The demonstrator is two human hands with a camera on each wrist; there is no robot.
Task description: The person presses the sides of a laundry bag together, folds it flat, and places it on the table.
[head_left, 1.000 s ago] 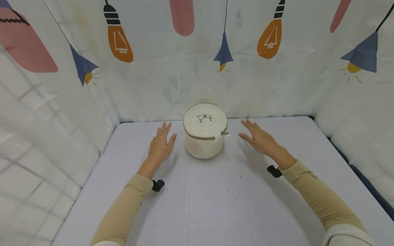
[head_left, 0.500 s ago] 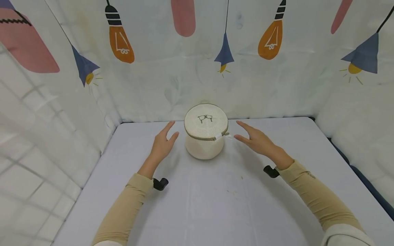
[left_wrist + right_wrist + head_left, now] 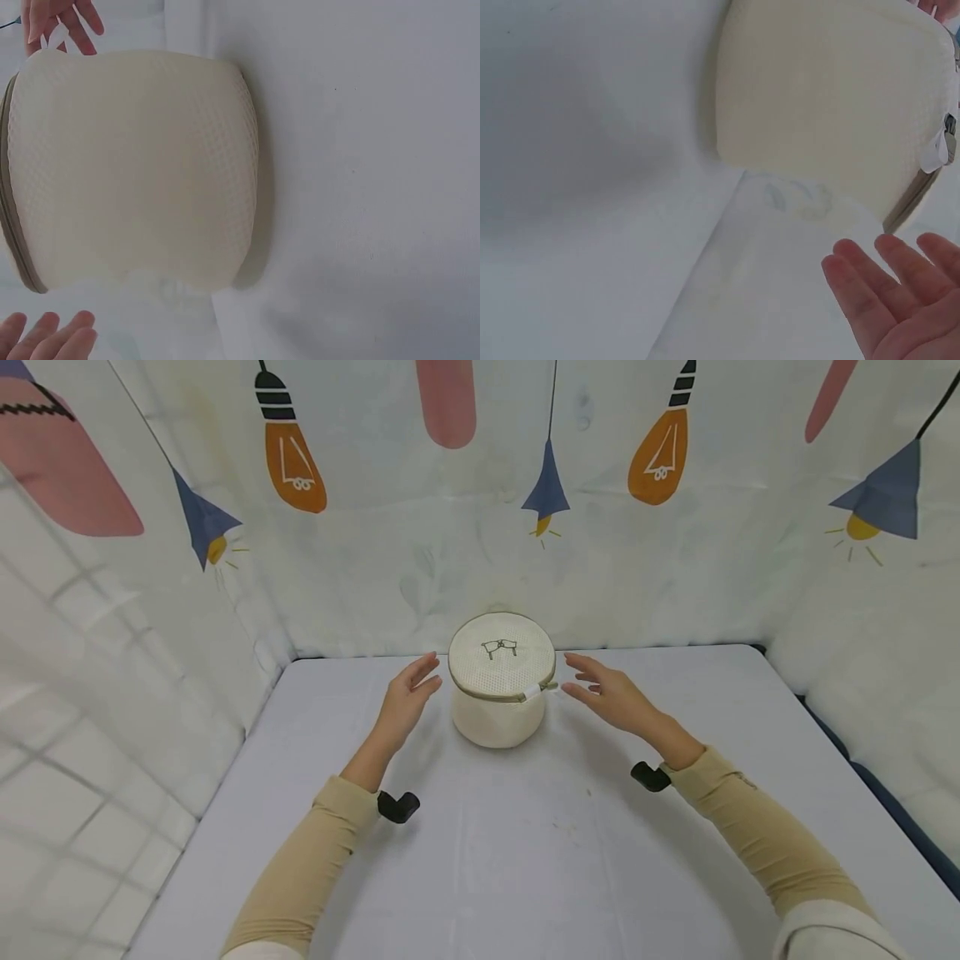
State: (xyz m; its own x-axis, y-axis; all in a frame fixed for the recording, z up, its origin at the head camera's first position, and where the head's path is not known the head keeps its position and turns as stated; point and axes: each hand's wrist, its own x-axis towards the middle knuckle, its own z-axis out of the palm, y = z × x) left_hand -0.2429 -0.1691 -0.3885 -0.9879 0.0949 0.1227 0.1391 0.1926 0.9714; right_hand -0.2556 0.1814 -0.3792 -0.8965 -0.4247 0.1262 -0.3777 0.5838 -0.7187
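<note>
A cream mesh laundry bag [image 3: 498, 718], round and drum-shaped, stands upright near the back of the table. On its lid [image 3: 501, 668] is a dark line drawing, and a zipper with a white tab runs round the edge. My left hand [image 3: 405, 697] hovers just left of the bag, fingers loosely extended, without touching it. To the right of the bag my right hand [image 3: 611, 695] is held likewise, a small gap between its fingertips and the zipper tab. The left wrist view shows the bag's side [image 3: 135, 172] between both hands; the right wrist view shows the white zipper tab [image 3: 934, 152].
A white-covered table [image 3: 517, 860] spreads below, with a few small stains [image 3: 566, 828]. Right behind the bag rises a fabric wall [image 3: 345, 585] printed with lamps and bulbs. More white fabric closes off both sides. A black wrist camera [image 3: 399, 807] sits on each wrist.
Both hands have moved inward toward the bag, left hand rightward and right hand leftward, their fingers bending slightly. The bag has stayed in place.
</note>
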